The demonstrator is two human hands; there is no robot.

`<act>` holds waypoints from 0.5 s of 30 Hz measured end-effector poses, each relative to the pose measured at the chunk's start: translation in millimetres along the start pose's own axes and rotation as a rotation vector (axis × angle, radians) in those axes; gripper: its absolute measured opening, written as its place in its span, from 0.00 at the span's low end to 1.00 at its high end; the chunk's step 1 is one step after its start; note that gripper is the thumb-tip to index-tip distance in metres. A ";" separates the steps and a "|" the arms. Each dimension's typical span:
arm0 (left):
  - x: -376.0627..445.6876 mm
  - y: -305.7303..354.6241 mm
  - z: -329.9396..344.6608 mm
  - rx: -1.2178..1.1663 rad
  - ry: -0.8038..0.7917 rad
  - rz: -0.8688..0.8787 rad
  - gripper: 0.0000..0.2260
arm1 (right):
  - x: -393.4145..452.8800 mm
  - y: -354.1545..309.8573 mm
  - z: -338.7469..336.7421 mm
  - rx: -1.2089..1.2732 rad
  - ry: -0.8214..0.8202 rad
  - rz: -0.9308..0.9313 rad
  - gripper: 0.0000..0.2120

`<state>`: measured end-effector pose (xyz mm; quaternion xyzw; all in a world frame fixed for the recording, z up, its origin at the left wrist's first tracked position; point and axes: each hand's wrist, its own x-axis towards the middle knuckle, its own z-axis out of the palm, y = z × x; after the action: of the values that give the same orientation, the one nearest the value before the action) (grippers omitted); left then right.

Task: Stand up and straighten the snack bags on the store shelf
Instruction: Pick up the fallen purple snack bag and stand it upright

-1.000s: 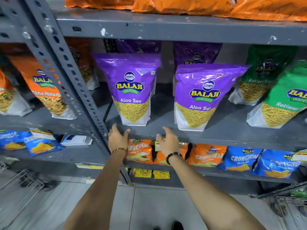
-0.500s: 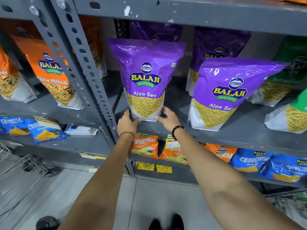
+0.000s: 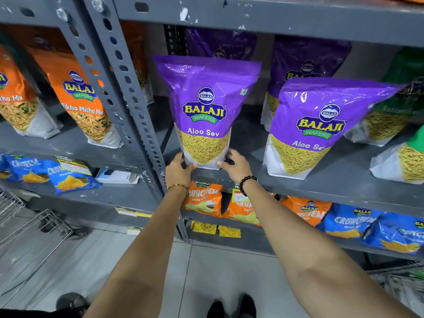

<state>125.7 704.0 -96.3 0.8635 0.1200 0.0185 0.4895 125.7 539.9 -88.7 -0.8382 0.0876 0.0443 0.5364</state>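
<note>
A purple Aloo Sev bag (image 3: 206, 106) stands upright at the front left of the grey shelf (image 3: 321, 191). My left hand (image 3: 179, 167) grips its bottom left corner and my right hand (image 3: 234, 165) grips its bottom right corner. A second purple Aloo Sev bag (image 3: 321, 125) stands to the right, leaning a little to the left. Two more purple bags (image 3: 305, 63) stand behind in shadow. Green bags (image 3: 403, 106) lean at the far right.
A perforated grey upright post (image 3: 128, 95) stands just left of the held bag. Orange Tikha Mitha Mix bags (image 3: 80, 97) fill the left bay. Below are orange and blue Crunchem bags (image 3: 351, 223). A wire basket (image 3: 25, 228) sits on the floor at left.
My hands rose from the shelf's front edge to the bottom corners of the left purple bag and closed on it. The view shifted closer and to the left.
</note>
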 end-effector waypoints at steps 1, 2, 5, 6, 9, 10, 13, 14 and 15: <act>-0.3 -0.4 -0.4 -0.001 0.002 -0.003 0.19 | -1.2 -0.3 0.0 0.006 0.001 0.002 0.25; -0.7 -0.4 -1.1 0.001 0.001 -0.007 0.19 | -2.2 -0.9 -0.1 0.008 0.002 0.004 0.25; -1.0 -0.6 -2.3 0.009 -0.006 -0.022 0.18 | -3.2 -1.1 0.1 0.009 0.013 0.001 0.24; -1.1 -0.8 -2.4 0.012 -0.006 -0.025 0.18 | -3.9 -1.5 0.2 0.008 0.015 0.000 0.24; -0.9 -2.7 -2.3 0.031 -0.009 -0.027 0.20 | -5.2 -1.9 0.6 0.013 0.006 -0.002 0.24; -1.9 -3.3 -2.0 0.042 -0.004 -0.028 0.21 | -6.7 -2.2 0.2 0.012 -0.003 0.000 0.25; -11.7 -3.3 -0.3 0.143 0.045 -0.051 0.22 | -13.7 1.4 -5.4 -0.032 -0.018 0.008 0.32; -18.7 -1.9 0.8 0.211 0.060 -0.054 0.22 | -17.8 3.7 -8.6 -0.074 -0.021 0.012 0.34; -26.3 -1.4 3.3 0.278 0.069 -0.043 0.21 | -22.9 7.0 -13.0 -0.107 -0.018 0.012 0.34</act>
<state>100.5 695.9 -96.9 0.9190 0.1568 0.0208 0.3611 101.6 527.6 -85.6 -0.8648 0.0854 0.0595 0.4912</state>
